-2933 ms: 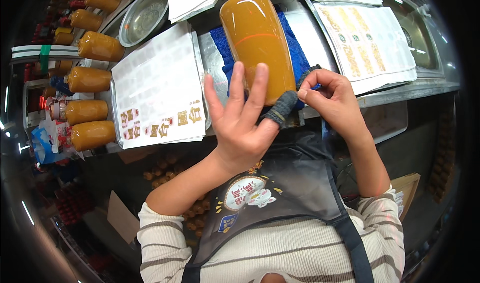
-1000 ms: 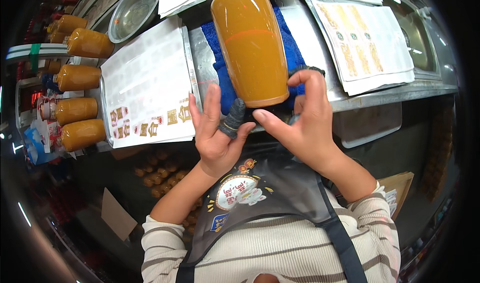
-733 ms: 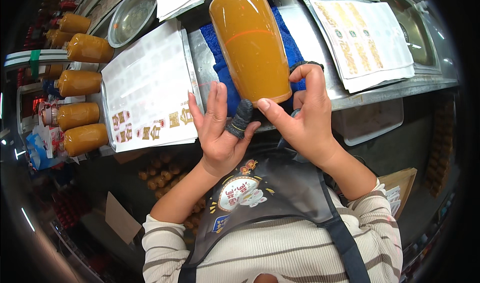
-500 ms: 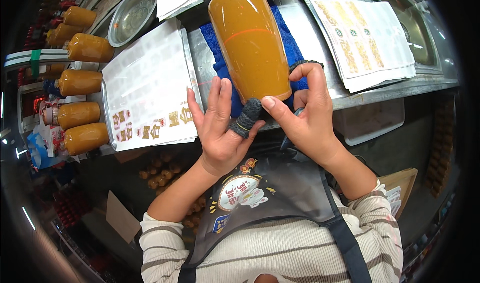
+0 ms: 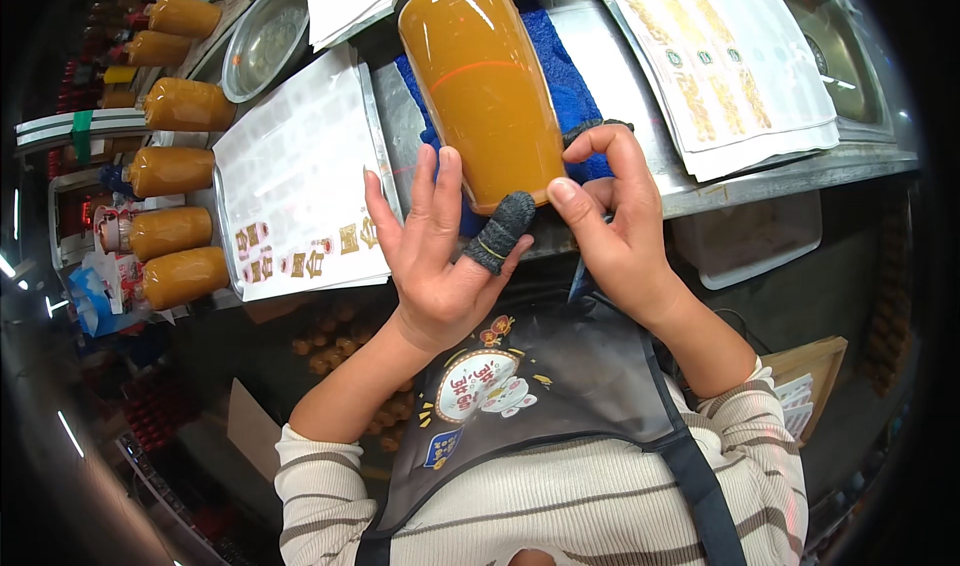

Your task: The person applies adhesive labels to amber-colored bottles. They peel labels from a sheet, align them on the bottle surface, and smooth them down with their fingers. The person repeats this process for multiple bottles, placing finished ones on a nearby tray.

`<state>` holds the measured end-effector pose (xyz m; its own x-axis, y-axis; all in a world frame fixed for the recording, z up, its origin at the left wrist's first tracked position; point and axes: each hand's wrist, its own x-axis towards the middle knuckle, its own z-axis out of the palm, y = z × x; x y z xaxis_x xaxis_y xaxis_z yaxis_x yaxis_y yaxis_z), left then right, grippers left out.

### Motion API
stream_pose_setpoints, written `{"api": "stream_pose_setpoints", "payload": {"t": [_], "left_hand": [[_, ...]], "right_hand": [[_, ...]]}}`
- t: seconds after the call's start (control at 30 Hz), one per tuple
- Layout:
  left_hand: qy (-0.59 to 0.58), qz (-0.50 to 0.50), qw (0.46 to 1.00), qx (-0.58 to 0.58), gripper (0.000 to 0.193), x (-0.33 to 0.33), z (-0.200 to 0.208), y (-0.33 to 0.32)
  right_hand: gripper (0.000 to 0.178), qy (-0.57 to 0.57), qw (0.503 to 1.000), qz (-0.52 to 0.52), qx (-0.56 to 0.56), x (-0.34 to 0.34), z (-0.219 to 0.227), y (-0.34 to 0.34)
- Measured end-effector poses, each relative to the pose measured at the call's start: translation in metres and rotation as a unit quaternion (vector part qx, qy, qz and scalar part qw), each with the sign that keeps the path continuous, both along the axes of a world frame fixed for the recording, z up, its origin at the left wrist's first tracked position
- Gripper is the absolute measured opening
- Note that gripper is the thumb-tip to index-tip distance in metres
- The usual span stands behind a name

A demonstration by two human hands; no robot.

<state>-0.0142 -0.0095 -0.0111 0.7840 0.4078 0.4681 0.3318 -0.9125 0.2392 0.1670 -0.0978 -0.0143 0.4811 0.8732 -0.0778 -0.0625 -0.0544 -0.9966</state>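
A large amber-brown bottle [image 5: 485,101] lies on a blue towel [image 5: 555,56], its neck pointing away and its base toward me. My left hand [image 5: 435,266] is below the base with its fingers spread. A dark grey finger cover [image 5: 503,231] sits on one of its fingers, whose tip is at the base's edge. At the bottle's lower right corner is my right hand [image 5: 615,221], thumb against the base edge and a bent index finger along the side. Dark material [image 5: 600,126] shows beyond that index finger. The right hand's other fingertips are partly hidden.
A sheet with gold-and-red stickers [image 5: 300,166] lies left of the bottle. Stacked gold-printed sheets [image 5: 740,96] lie to the right. Several similar bottles [image 5: 180,171] line the far left, near a metal bowl [image 5: 265,46]. A clear plastic bin [image 5: 750,241] is below the table edge.
The bottle has shifted slightly left. My right thumb has moved right along the base toward its corner. The left hand's covered finger has moved slightly right and up.
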Motion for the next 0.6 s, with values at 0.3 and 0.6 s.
{"api": "stream_pose_setpoints", "payload": {"t": [0.3, 0.6], "left_hand": [[-0.004, 0.015, 1.000, 0.001, 0.025, 0.001, 0.005, -0.001], [0.015, 0.003, 0.999, 0.047, 0.045, 0.000, 0.007, 0.000]], "right_hand": [[0.029, -0.089, 0.996, 0.005, 0.006, -0.002, -0.002, 0.000], [0.029, -0.015, 0.999, -0.019, 0.042, -0.006, -0.017, 0.002]]}}
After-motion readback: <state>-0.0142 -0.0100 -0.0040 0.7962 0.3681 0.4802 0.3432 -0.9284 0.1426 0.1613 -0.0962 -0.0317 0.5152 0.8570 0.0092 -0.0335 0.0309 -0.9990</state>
